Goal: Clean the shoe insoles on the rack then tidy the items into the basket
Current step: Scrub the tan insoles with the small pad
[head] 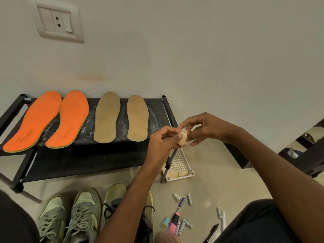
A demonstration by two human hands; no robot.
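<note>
Two orange insoles (35,121) and two tan insoles (107,118) lie side by side on the top shelf of a black rack (156,109). To the right of the rack, above its end, both my hands hold a small beige cloth wad (183,139). My left hand (163,137) pinches it from the left, and my right hand (201,128) pinches it from the right. Below them a white perforated basket (180,163) stands on the floor with pale pieces at its near end.
Two pairs of sneakers (78,216) stand on the floor in front of the rack. Several markers, pens and small tubes (182,223) lie scattered on the floor at the lower right. A wall socket (57,23) is at the upper left. Dark furniture (308,155) stands on the right.
</note>
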